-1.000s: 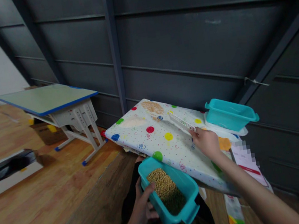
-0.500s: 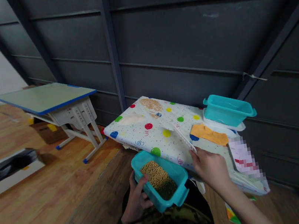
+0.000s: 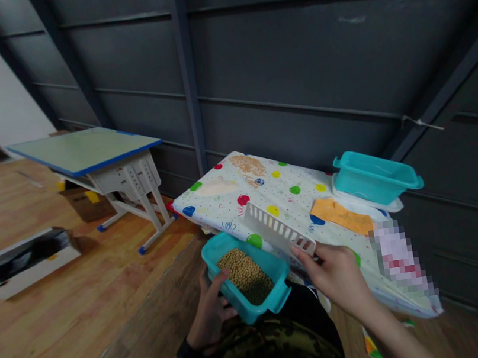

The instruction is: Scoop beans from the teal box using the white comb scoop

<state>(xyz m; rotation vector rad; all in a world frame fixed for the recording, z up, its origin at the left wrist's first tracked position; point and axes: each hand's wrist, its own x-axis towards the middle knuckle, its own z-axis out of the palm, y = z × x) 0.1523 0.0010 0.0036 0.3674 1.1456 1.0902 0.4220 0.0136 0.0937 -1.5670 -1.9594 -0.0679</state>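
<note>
Head view: the right hand [image 3: 340, 276] is closed on the near end of the slotted strip [image 3: 273, 236], thumb on top. The strip's long axis runs forward and leftward from that hand, roughly parallel to the tub [image 3: 275, 264], which lies to its left and nearer the body. The left hand [image 3: 209, 313] grasps the tub's left side, thumb over the rim (beans [image 3: 239, 267] inside), at the near edge of the counter [image 3: 279, 192].
</note>
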